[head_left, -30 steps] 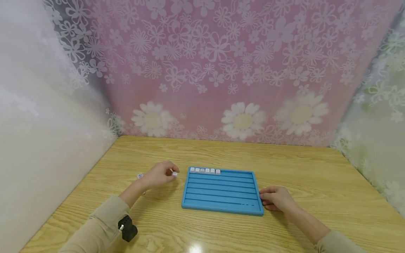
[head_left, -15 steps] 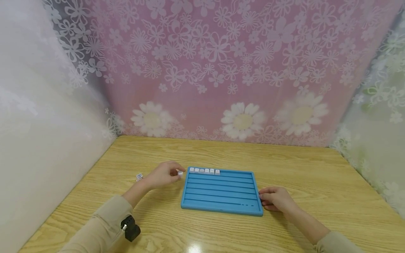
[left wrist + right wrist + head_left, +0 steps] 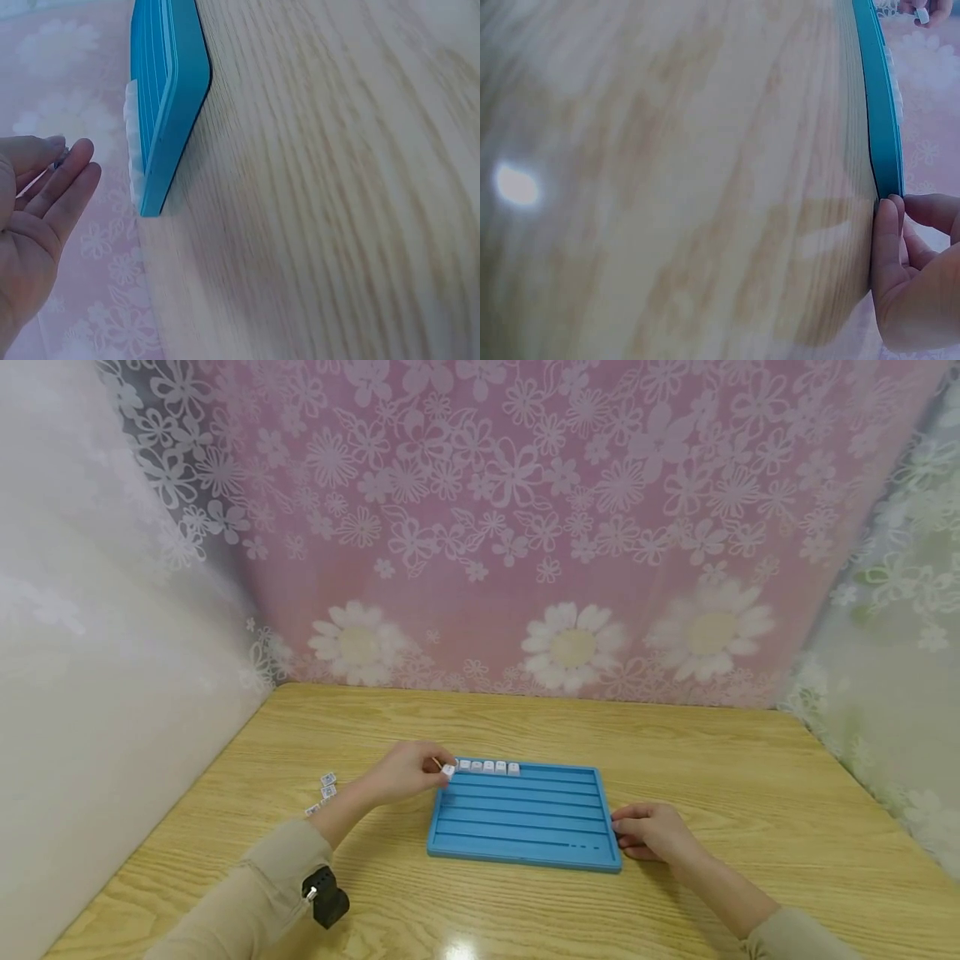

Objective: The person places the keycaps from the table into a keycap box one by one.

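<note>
My left hand (image 3: 405,772) pinches a small white keycap (image 3: 447,772) between thumb and fingers, over the far left corner of a blue ridged tray (image 3: 517,821). In the left wrist view, the fingertips mostly hide the keycap. Along the tray's far groove stands a row of white keycaps (image 3: 489,767) with dark marks too small to read. At the tray's right edge my right hand (image 3: 652,833) grips the rim, thumb and fingertips meeting at the corner in the right wrist view.
Several loose white keycaps (image 3: 328,792) lie on the wooden table (image 3: 390,893) left of the tray, partly behind the left forearm. A black wrist camera (image 3: 326,897) is on the left sleeve. Flowered cloth (image 3: 480,527) hangs behind and at both sides.
The left hand has moved right with its keycap, from beside the tray to over its far left corner. More loose keycaps show behind the forearm. The right hand stays at the rim.
</note>
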`<state>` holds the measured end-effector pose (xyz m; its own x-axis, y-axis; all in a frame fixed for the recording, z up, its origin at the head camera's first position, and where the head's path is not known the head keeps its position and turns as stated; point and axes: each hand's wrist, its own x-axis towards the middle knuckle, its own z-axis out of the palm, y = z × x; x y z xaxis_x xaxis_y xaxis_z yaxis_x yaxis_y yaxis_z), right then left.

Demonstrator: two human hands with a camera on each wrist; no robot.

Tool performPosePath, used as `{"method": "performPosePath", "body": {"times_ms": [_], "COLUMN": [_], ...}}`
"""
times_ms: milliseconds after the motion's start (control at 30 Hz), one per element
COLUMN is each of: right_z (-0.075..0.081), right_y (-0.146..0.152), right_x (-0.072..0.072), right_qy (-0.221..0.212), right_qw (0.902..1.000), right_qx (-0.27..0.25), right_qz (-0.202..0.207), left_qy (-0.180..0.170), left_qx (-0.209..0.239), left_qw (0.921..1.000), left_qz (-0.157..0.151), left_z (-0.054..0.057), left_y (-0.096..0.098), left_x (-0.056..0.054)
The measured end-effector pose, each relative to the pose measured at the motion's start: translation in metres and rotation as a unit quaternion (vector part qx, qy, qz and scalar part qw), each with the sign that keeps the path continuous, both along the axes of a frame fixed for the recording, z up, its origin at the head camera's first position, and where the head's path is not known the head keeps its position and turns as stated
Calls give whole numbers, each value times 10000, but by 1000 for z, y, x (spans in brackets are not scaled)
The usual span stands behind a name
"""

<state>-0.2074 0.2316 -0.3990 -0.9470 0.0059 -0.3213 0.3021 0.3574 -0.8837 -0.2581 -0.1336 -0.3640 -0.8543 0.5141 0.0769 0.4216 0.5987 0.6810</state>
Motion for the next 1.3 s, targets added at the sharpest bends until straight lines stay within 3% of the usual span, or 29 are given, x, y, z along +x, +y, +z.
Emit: {"method": "performPosePath", "body": {"times_ms": [533,900,1300], "right_z": [4,4,2], "right_y": [0,1,1], "right_x": [-1,-2,-2], "right_qy": [-32,-2,-4], "right_qw": [10000,10000,10000], "right_qx": [14,-27,16], "right_qz": [23,65,-2], "left_qy": [252,222,525], "left_qx": [-264,-104,-581], "left_qw": [9979,9989,9969], "left_qz": [536,410,77], "left_z": [3,4,1], "left_y": [50,76,105], "left_x": [-15,-23,-32]}}
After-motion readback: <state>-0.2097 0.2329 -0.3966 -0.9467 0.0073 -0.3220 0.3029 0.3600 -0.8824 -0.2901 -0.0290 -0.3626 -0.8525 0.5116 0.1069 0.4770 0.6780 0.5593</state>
